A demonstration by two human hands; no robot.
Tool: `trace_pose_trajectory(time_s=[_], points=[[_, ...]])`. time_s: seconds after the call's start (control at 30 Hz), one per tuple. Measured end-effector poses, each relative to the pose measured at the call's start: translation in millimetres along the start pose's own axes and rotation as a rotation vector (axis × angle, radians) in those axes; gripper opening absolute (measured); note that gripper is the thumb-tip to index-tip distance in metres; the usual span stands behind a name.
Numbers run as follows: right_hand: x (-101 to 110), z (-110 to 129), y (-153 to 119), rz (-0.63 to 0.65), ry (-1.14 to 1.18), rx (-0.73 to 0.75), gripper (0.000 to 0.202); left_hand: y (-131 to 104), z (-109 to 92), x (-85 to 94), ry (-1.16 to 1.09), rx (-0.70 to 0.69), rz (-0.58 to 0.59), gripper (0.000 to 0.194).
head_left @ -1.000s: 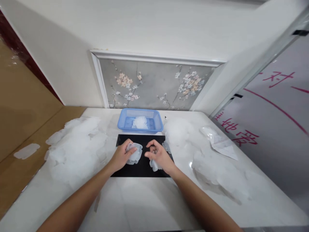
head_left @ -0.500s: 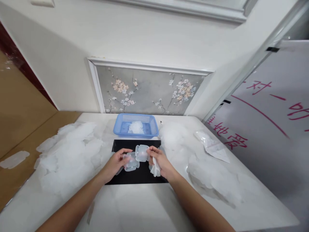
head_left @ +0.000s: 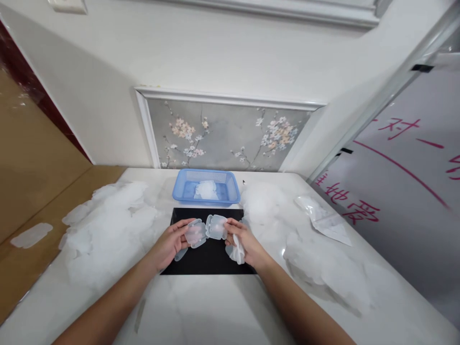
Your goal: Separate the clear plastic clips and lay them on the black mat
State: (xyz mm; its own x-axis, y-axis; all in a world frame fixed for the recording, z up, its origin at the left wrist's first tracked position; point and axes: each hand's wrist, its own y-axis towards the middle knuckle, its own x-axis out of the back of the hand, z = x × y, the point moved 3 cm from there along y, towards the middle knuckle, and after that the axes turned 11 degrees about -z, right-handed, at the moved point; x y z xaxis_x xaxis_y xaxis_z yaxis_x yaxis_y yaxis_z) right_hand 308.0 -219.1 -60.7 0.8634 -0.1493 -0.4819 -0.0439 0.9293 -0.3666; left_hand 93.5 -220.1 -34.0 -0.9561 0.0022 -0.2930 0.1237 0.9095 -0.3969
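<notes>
**Two translucent pieces held edge to edge over the black mat**

Left-hand item: a thin, translucent, frosted plastic-looking piece, roughly square with a scalloped outline (head_left: 196, 234). Right-hand item: a similar pale translucent piece with rounded corners (head_left: 216, 227). Both are held above the mat, midway between the bench's left and right edges; adjoining edges meet or nearly so, contact not certain.

Left hand (head_left: 174, 243): fingers and thumb pinched on the scalloped piece. Right hand (head_left: 248, 242): thumb and fingertips narrowed on the rounded piece; a crumpled-looking white piece (head_left: 238, 250) sits lower against the same hand, grip on it unclear.

Beneath: black rectangular mat (head_left: 210, 263) lying flat on the white, marble-patterned bench (head_left: 201, 306). Beyond it, near the bench's far edge: light-blue rectangular plastic basket (head_left: 206, 203) holding a small stack of whitish pieces (head_left: 206, 189).

Toward the bench's left edge: large heap of overlapping frosted white pieces (head_left: 108, 235). Toward the right edge: rounded white heap (head_left: 264, 206) near the basket, and a clear plastic bag with white contents (head_left: 328, 223) by the far right corner.
</notes>
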Motion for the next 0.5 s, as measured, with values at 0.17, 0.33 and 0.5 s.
trace_pose_trajectory(time_s=[0.17, 0.33, 0.5], points=[[1.3, 1.9, -1.7, 0.009, 0.032, -0.057, 0.038, 2.6, 1.3, 1.1, -0.083, 0.045, 0.003, 0.047], [3.1, 4.0, -4.0, -0.001, 0.060, -0.107, 0.039, 4.6, 1.4, 3.1, -0.129, 0.098, 0.005, 0.050], [4.9, 4.8, -2.8, -0.026, 0.073, -0.122, 0.037, 3.7, -0.5, 2.2, -0.142, 0.104, 0.015, 0.052]])
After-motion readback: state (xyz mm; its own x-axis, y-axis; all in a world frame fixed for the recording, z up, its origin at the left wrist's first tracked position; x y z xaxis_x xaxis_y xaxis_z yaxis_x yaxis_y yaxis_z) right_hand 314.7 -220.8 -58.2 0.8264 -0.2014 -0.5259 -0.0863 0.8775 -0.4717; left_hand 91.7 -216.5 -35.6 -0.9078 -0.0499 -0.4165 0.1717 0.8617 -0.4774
